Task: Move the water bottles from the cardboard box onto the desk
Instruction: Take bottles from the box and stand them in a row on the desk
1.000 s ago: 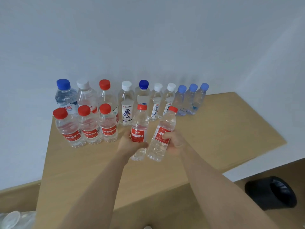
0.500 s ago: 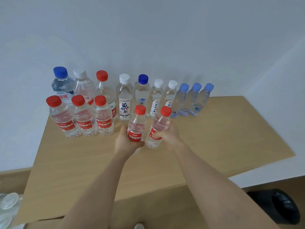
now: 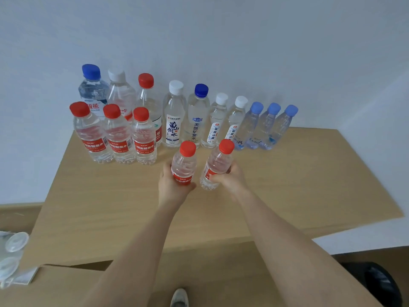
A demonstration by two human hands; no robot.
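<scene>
My left hand (image 3: 171, 183) grips a red-capped, red-labelled water bottle (image 3: 184, 163) held upright at the desk's (image 3: 309, 185) middle. My right hand (image 3: 230, 178) grips a matching bottle (image 3: 218, 165), tilted slightly right, just beside it. Whether their bases touch the desk I cannot tell. Left of them stand three identical red-capped bottles (image 3: 117, 134) in a front row. Behind, along the wall, runs a row of several bottles with blue, white and red caps (image 3: 174, 116). A cardboard box flap (image 3: 66, 284) shows at the bottom left.
Three small light-blue-capped bottles (image 3: 269, 127) end the back row on the right. Clear plastic items (image 3: 13, 247) lie at the lower left edge. A black object (image 3: 380, 284) sits on the floor at the lower right. A shoe tip (image 3: 179, 298) shows below.
Both hands have carried their bottles forward and down toward the desk, closer to the standing rows. The right bottle has come more upright.
</scene>
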